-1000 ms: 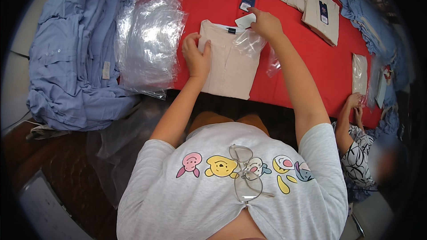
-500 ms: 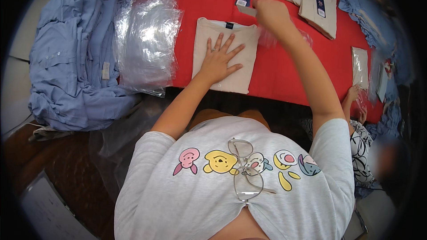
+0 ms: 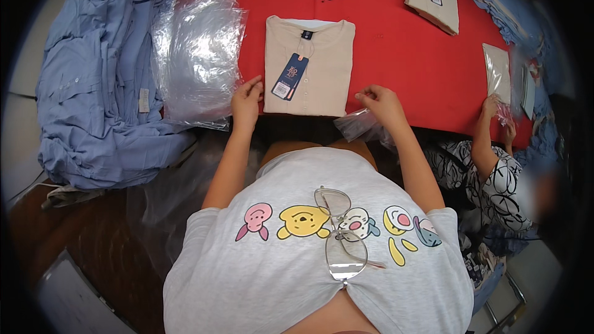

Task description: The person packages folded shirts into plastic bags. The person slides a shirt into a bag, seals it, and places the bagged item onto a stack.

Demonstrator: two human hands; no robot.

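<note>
So the folded beige shirt [image 3: 334, 74] is at about 2 o'clock from the left hand [image 3: 246, 102] and 10 o'clock from the right hand [image 3: 385, 106]. Left fingers are loose and apart, just beside it; right fingers are half-curled near a clear plastic bag [image 3: 362, 125] — can't tell if they've got it. Shirt's pretty flat: round neck, small buttons, navy hang tag [image 3: 289, 77] on top. Bottom fold's right at the 6 o'clock edge of the red tabletop [image 3: 402, 55], plastic sleeve stack [image 3: 198, 62] close at 9 — wide stretch of red toward 3.

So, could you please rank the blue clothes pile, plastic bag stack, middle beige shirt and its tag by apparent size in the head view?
Largest to smallest:
Blue clothes pile
Plastic bag stack
Middle beige shirt
Its tag
</note>
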